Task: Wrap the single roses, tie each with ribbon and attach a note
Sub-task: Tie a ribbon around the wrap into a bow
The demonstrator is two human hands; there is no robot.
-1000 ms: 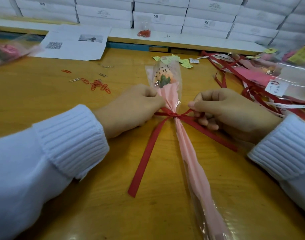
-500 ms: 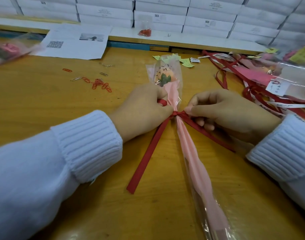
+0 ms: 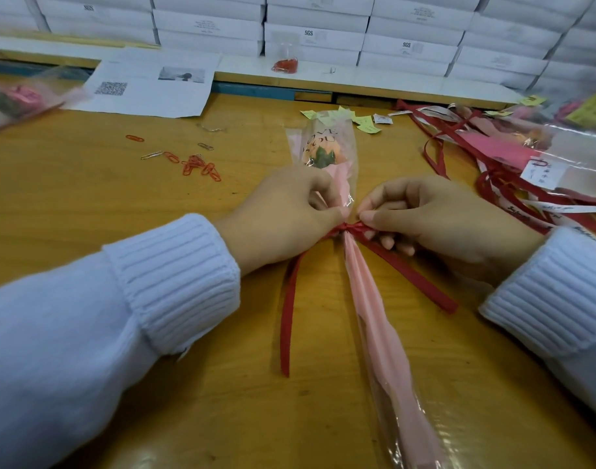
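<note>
A single orange rose [image 3: 322,154] in pink paper and a clear sleeve [image 3: 381,330] lies along the wooden table [image 3: 86,198], bloom pointing away from me. A red ribbon [image 3: 286,319] is knotted around the stem just below the bloom, its two tails trailing toward me. My left hand [image 3: 286,214] pinches the ribbon at the left of the knot, fingers curled against the wrap. My right hand [image 3: 442,218] pinches the ribbon at the right of the knot with thumb and forefinger.
Loose paper clips [image 3: 198,165] lie left of the rose. Printed sheets [image 3: 147,86] and a bag of clips [image 3: 284,64] sit at the back. Yellow notes [image 3: 364,121] lie beyond the bloom. Wrapped roses and red ribbons [image 3: 526,170] pile at right. Another wrapped rose [image 3: 15,99] lies far left. White boxes [image 3: 323,28] are stacked behind.
Both hands have drawn in toward the knot, and the ribbon has tightened around the stem. The left tail has swung to hang straighter toward me.
</note>
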